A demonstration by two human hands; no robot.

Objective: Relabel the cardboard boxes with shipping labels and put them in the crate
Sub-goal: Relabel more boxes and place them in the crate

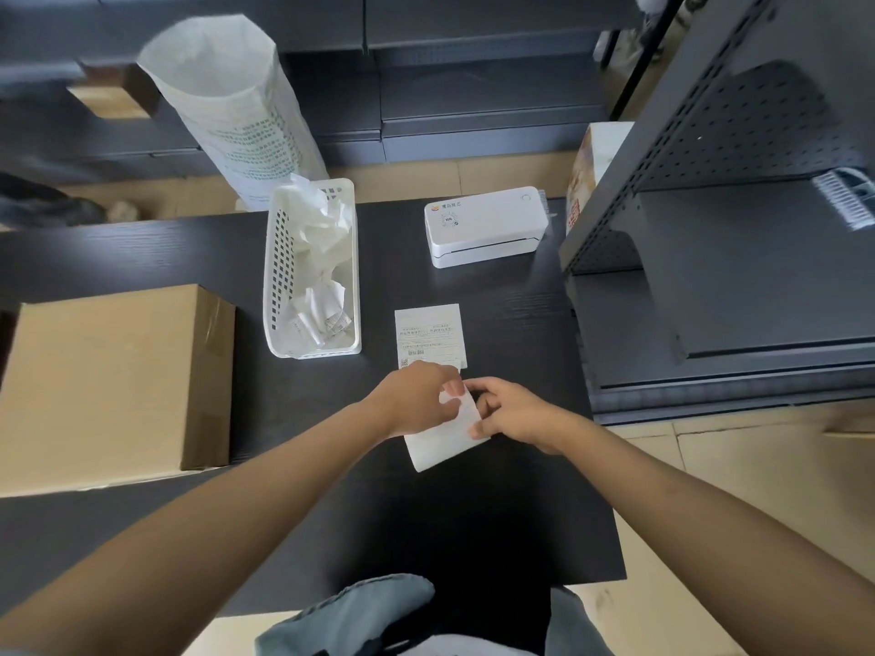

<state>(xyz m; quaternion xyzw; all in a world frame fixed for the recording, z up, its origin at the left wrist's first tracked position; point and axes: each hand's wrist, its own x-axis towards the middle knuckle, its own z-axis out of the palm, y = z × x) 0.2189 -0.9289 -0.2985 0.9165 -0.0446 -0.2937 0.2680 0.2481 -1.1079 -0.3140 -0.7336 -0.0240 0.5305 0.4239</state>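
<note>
Grey trouser knees [374, 608] of the person show at the bottom edge, just below the near side of the black table [331, 537]. Both bare forearms reach forward over this table and meet near its middle. Left hand [416, 400] and right hand [509, 411] hold together one white label sheet [440, 445] — the left thumb and fingers pinch its upper edge, and the right thumb and fingers pinch its right edge. The sheet shows a blank side and hangs tilted just above the table top.

Just beyond the hands lies a printed shipping label [430, 336], flat on the table, with text and a barcode facing up. To its left stands a white perforated basket [310, 277] with crumpled white paper inside. Further left, at the table edge, sits a closed cardboard box [113, 385]; brown tape runs over its right side. Behind the label, near the far edge, stands a white label printer [485, 224].

On the right side a dark grey metal shelf [734, 277] rises beside the table. Beyond the basket a tall white bag [227, 106] with green print stands on the floor — its mouth is open.
</note>
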